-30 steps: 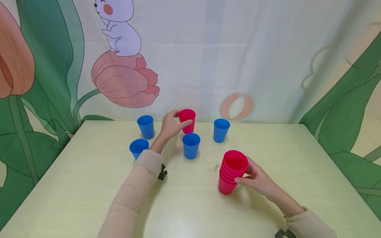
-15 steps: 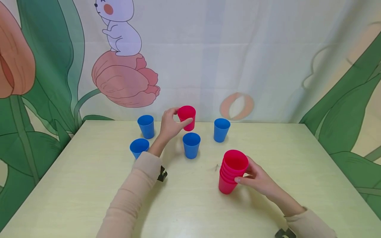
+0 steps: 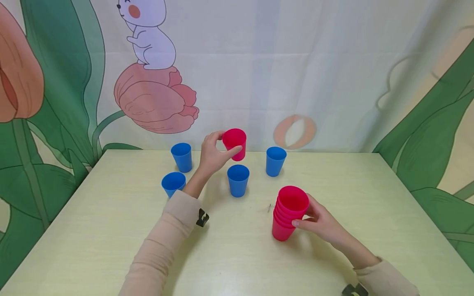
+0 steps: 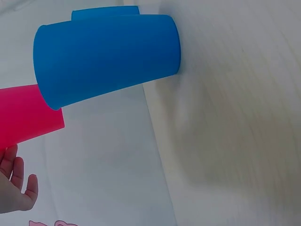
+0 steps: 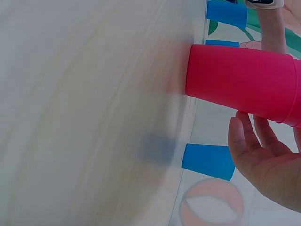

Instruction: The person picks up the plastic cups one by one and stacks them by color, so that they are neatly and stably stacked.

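Held off the table at the back is a red cup point(image 3: 237, 151), gripped at its side between the thumb and fingers of my left hand point(image 3: 214, 155). It hangs behind and above a blue cup point(image 3: 238, 181) that stands upright; the left wrist view shows the gap between the red cup's base point(image 4: 51, 117) and the tabletop. Front right, my right hand point(image 3: 321, 220) holds a stack of several nested red cups point(image 3: 283, 230), thumb on the near side and fingers behind. That stack stands on the table, its open mouth facing up.
Two more upright blue cups stand on the left, one farther back point(image 3: 182, 158) and one nearer point(image 3: 172, 183), partly behind the left forearm. Another blue cup point(image 3: 275, 162) stands at the back right. Behind the pale table point(image 3: 229, 255) hangs a printed curtain point(image 3: 333, 82).
My left hand has lifted the red cup up from behind the middle blue cup, then moved it slightly to the right. The right hand and its stack have stayed put.
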A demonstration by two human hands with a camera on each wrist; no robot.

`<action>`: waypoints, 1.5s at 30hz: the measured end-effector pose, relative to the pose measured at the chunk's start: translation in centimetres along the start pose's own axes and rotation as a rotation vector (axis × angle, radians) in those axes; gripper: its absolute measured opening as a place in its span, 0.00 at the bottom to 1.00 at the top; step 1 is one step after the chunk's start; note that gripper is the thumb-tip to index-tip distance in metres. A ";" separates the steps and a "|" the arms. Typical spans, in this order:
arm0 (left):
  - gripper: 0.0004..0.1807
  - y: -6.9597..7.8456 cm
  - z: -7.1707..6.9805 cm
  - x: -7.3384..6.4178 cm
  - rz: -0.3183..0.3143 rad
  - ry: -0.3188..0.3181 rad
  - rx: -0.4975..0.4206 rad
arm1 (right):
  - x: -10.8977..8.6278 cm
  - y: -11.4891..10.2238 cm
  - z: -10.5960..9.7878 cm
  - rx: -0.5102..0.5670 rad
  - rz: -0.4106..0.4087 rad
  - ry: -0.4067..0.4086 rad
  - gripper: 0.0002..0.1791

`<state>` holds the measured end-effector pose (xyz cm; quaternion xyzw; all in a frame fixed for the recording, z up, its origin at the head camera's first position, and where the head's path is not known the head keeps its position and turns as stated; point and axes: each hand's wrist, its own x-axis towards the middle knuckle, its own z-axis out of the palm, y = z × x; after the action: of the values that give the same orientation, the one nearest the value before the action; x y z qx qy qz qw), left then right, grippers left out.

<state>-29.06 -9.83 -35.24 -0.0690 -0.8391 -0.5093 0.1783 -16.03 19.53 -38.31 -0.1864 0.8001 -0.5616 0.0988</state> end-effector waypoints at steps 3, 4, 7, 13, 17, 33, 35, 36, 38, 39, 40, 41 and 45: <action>0.38 0.4 -0.1 -0.2 0.011 -0.002 0.001 | 0.1 0.0 0.0 -0.003 0.004 0.000 0.37; 0.38 0.5 -0.2 -0.2 0.017 -0.003 0.003 | 0.1 0.1 0.0 -0.005 0.007 0.002 0.37; 0.37 1.1 -0.4 -0.5 0.037 -0.002 0.004 | 0.1 0.1 0.0 -0.005 0.010 0.004 0.38; 0.37 2.3 -0.9 -1.2 0.088 -0.001 0.004 | 0.2 0.3 -0.1 -0.003 0.011 0.004 0.37; 0.36 3.0 -1.2 -1.6 0.126 -0.001 -0.011 | 0.1 0.3 -0.1 -0.002 0.010 0.003 0.37; 0.33 4.9 -1.9 -3.2 0.294 0.012 -0.070 | 0.1 0.2 -0.2 -0.004 -0.006 0.001 0.37; 0.33 5.1 -2.1 -3.4 0.305 0.005 -0.078 | 0.1 0.3 -0.1 -0.002 -0.003 0.002 0.36; 0.33 5.2 -2.1 -3.5 0.308 0.002 -0.084 | 0.1 0.3 -0.1 -0.002 -0.006 0.001 0.36; 0.33 5.4 -2.2 -3.7 0.312 -0.004 -0.093 | 0.1 0.3 0.0 -0.001 -0.007 0.001 0.36; 0.33 5.5 -2.2 -3.8 0.315 -0.006 -0.096 | 0.1 0.2 0.0 -0.001 -0.010 0.000 0.36; 0.33 5.5 -2.3 -3.9 0.318 -0.007 -0.099 | 0.1 0.2 0.0 -0.001 -0.008 0.000 0.36; 0.33 5.7 -2.3 -4.0 0.321 -0.010 -0.103 | 0.1 0.2 0.0 -0.001 -0.008 0.000 0.36; 0.32 6.1 -2.5 -4.4 0.349 -0.018 -0.123 | 0.0 0.1 0.1 -0.002 -0.001 0.003 0.37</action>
<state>-22.58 -8.81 -30.78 -0.2288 -0.7833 -0.5203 0.2520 -16.03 19.49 -38.40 -0.1858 0.8008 -0.5611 0.0970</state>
